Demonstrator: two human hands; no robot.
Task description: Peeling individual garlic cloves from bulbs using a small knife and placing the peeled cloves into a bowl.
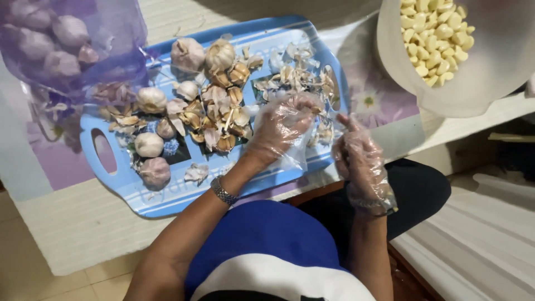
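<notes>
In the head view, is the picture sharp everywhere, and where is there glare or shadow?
Head view: soft overall, with smeared detail on the gloved left hand and right hand; glare on the blue tray rim and the white bowl; the purple mesh bag is hazy; dark shadow at the right edge; straight edges bend slightly, suggesting a wide lens.

We cannot tell what the gloved left hand (281, 125) grips; its fingertips blur. The white bowl (446, 95) and purple mesh bag (111, 50) are cut off by the frame's top edge.
</notes>
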